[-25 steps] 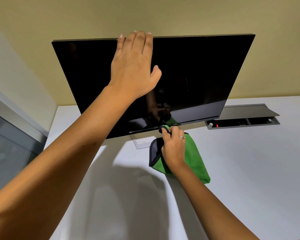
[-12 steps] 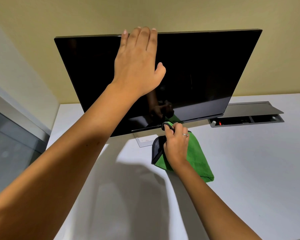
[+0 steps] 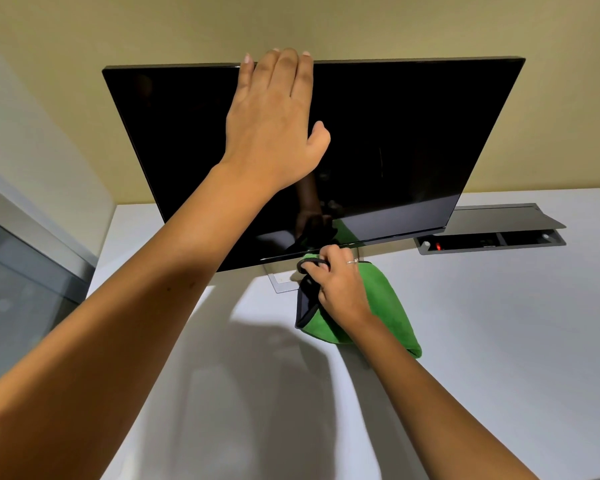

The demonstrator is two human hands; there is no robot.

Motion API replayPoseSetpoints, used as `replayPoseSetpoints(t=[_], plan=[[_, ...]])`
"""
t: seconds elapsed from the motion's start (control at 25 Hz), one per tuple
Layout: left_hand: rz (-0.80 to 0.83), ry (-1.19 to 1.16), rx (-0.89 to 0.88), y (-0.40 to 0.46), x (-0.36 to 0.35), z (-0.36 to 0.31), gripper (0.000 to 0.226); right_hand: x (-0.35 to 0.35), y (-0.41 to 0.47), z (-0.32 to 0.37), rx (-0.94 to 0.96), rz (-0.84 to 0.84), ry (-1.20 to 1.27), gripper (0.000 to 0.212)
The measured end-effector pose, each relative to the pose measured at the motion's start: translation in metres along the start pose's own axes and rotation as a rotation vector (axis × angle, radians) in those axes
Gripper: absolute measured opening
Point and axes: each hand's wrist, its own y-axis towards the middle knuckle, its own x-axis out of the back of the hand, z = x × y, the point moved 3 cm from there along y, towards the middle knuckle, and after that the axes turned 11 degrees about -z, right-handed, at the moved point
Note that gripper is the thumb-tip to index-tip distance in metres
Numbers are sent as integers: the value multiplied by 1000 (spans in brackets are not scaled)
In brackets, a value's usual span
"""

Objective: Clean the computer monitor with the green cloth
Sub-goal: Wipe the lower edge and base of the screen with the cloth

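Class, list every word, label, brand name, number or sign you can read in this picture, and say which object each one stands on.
None can be read.
The monitor has a black screen and shows no logo or text.
The green cloth shows no tag or print.
The cable box set in the desk shows a small red light, no legible marking.

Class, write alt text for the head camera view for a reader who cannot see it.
A left hand rests on the top edge of a dark monitor while the right hand grips a green cloth on the white desk below it.
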Motion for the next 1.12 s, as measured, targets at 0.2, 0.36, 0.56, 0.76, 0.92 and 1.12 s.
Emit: replayPoseSetpoints(t=[0.2,0.36,0.56,0.76,0.92,1.12], plan=[[2,11,-7,1,-2,0,72,8,-6,-13,-156,-143,-61,36],[-4,13,-1,1,-2,0,73,9,2,-11,-208,-145,-63,36],[4,16,-4,1,-1,0,72,0,3,11,-249,-6,-32,25],[10,14,-6,1,0,0,72,0,-9,22,-109,295,80,40],[12,8,-5,1,0,1,70,9,0,6,-358,201,17,39],[11,-6,0,1,2,0,69,1,7,21,-315,111,-37,29]])
